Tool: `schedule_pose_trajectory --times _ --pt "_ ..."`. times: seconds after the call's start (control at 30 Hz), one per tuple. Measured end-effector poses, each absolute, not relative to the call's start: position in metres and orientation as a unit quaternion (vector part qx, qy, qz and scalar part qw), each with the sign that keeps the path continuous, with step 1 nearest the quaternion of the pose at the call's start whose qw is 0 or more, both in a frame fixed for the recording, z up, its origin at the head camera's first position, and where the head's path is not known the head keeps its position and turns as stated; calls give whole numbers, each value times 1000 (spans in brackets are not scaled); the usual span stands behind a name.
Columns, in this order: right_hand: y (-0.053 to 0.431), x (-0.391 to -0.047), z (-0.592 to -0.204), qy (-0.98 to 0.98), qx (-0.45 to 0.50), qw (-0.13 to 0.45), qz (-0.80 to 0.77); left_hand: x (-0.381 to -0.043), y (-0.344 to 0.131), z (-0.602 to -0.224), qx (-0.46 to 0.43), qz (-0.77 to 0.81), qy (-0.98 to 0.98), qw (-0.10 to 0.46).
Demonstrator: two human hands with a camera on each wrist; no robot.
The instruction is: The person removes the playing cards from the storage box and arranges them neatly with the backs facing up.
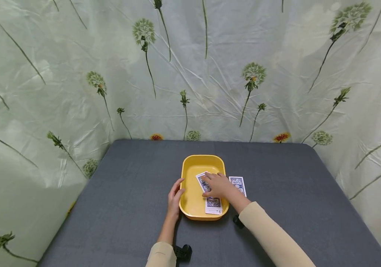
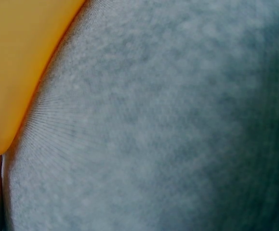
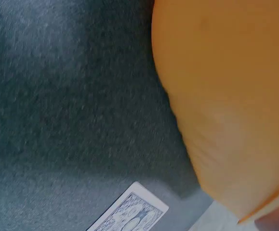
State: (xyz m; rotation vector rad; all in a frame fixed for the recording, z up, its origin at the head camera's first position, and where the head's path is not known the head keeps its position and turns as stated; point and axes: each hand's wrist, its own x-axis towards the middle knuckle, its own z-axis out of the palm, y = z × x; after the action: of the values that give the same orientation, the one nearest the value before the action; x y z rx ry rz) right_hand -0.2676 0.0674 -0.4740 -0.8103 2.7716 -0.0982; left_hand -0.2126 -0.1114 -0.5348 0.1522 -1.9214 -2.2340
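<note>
A yellow tray (image 1: 190,207) with rounded corners sits on the grey table. At its left side my left hand (image 1: 174,198) rests, with fingertips and thumb tip right at the rim. My right hand (image 1: 219,184) reaches over the right wall into the tray, fingers spread above a blue-backed playing card (image 1: 201,178) that it partly covers. Nearer the front of the tray lies a small group of playing cards (image 1: 214,203), blue backs up, with a white edge bearing a digit below. Outside the tray, on the right, lies another blue-backed card (image 1: 238,182), also in the right wrist view (image 3: 132,214).
The grey cloth-covered table (image 1: 137,178) ends at a pale hanging sheet (image 1: 210,92) printed with dandelions. Black wrist devices (image 1: 182,253) show beneath both forearms. Tray walls fill one side of each wrist view.
</note>
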Motion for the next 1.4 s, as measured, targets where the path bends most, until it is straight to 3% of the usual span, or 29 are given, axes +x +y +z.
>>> schedule_pose_trajectory --times 0.3,0.6,0.93,1.4 --pt "60 -251 -471 955 -257 141 49 -210 -111 -519 39 -753 -650 93" --pt "59 -250 -464 955 -278 95 30 -208 -110 -507 49 -745 -660 90" --pt "59 -267 -471 944 -271 188 13 -206 -108 -512 42 -748 -656 86" --pt "53 -270 -476 944 -251 213 16 -203 -110 -513 38 -749 -656 87"
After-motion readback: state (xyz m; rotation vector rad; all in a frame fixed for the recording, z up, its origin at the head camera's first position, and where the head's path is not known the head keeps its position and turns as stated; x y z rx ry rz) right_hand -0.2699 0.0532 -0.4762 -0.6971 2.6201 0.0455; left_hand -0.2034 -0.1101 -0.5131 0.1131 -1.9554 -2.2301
